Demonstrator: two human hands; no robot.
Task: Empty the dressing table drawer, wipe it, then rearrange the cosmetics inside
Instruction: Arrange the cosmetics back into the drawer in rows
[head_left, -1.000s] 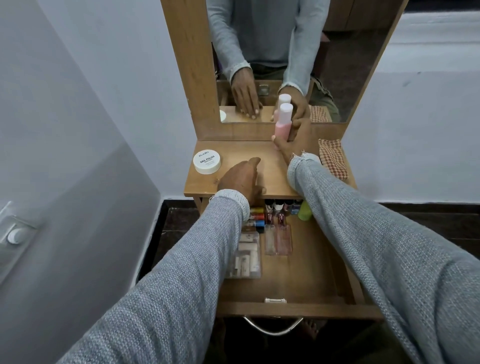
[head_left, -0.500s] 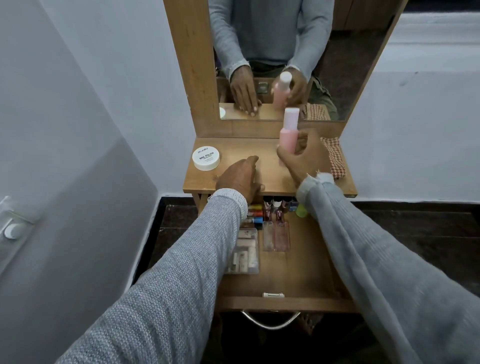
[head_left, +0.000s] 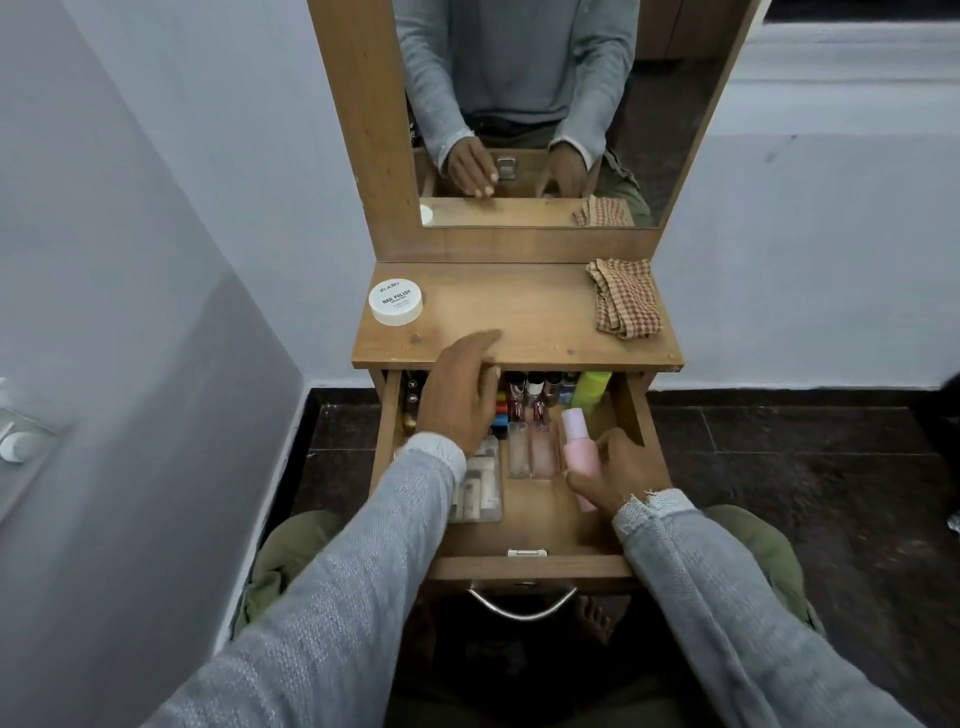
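The wooden drawer (head_left: 530, 566) stands pulled out under the dressing table top (head_left: 519, 312). My right hand (head_left: 618, 470) grips a pink bottle (head_left: 577, 441) with a white cap and holds it lying inside the drawer at the right. My left hand (head_left: 460, 395) rests with relaxed fingers on the front edge of the table top, above the drawer's left side. Inside the drawer lie two clear perfume bottles (head_left: 530, 447), a clear plastic case (head_left: 478, 488), a green bottle (head_left: 589, 389) and several small nail polish bottles (head_left: 535, 387) at the back.
A white nail polish remover jar (head_left: 396, 301) sits on the table top's left; a checked cloth (head_left: 626, 299) lies folded at its right. A mirror (head_left: 545, 114) rises behind. A wall stands close on the left. The drawer's metal handle (head_left: 522, 605) points toward me.
My right hand has brought the pink bottle down from above the table top into the drawer's right side. My left hand has stayed on the table edge.
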